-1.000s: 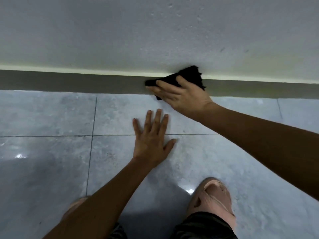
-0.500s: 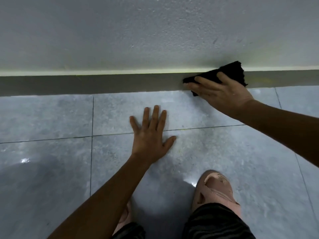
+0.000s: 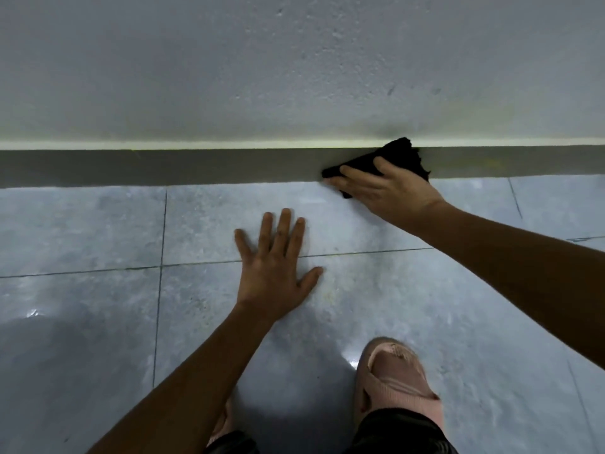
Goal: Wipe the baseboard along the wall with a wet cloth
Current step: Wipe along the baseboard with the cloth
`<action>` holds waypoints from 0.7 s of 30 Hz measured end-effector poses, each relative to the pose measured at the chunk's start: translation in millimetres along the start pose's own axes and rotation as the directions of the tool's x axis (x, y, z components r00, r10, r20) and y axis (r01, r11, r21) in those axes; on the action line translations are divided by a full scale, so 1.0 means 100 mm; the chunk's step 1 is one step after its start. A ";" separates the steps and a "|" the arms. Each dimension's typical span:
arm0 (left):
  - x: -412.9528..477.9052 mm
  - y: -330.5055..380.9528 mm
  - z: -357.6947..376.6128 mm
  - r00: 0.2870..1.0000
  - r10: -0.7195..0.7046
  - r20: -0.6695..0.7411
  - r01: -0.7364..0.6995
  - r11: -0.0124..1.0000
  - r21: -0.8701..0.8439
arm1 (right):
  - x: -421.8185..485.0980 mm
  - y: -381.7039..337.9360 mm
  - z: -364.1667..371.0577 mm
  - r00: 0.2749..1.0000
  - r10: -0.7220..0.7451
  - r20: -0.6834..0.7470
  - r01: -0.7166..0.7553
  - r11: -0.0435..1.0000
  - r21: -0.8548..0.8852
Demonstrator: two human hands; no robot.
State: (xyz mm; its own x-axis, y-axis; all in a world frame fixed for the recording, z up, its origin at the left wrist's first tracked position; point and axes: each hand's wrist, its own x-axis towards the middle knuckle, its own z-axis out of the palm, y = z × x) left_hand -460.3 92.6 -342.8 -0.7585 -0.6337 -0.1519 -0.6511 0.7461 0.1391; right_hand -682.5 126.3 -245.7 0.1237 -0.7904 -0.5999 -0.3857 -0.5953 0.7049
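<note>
A floor of large pale grey glossy tiles [image 3: 425,306] fills the lower two thirds of the frame, cut by thin dark grout lines and carrying bright glints of light at the left edge and near the lower centre. Across the upper part rises a rough, pitted whitish wall [image 3: 229,67], and where it meets the floor a dull grey-brown baseboard [image 3: 147,167] runs the full width of the frame, topped by a thin pale strip. In the upper right, the right hand [image 3: 389,191] lies with its fingers spread flat over a black cloth [image 3: 397,157], pressing it against the baseboard; the cloth's upper corner reaches the pale strip and its lower edge touches the floor, the hand covering much of it. At centre the left hand [image 3: 278,267] rests palm down on the tiles, fingers splayed and holding nothing, straddling a grout line, well apart from the baseboard. At the lower right a pink slipper [image 3: 396,378] stands on the floor, with dark trouser fabric [image 3: 399,430] at the bottom edge. A soft shadow darkens the tiles at lower left.
</note>
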 end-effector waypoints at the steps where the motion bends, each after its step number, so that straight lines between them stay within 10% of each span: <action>1: 0.00 0.00 0.00 1.000 -0.002 0.006 0.002 1.000 0.001 | -0.10 0.02 0.09 1.000 0.017 0.016 -0.017 1.000 0.001; 10: 0.01 0.04 -0.05 0.999 -0.020 0.045 0.020 1.000 0.001 | -0.07 0.12 -0.01 0.986 0.121 -0.115 -0.103 0.982 0.156; 21: 0.20 0.32 -0.03 0.999 0.051 0.017 -0.050 0.995 -0.089 | -0.21 0.03 0.44 0.995 0.019 -0.098 -0.025 0.998 -0.054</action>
State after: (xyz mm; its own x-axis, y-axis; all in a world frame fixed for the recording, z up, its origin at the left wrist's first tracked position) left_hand -496.4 103.2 -338.1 -0.7904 -0.5909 -0.1614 -0.6124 0.7554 0.2333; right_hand -726.5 147.4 -248.3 0.2057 -0.8121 -0.5461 -0.3384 -0.5827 0.7389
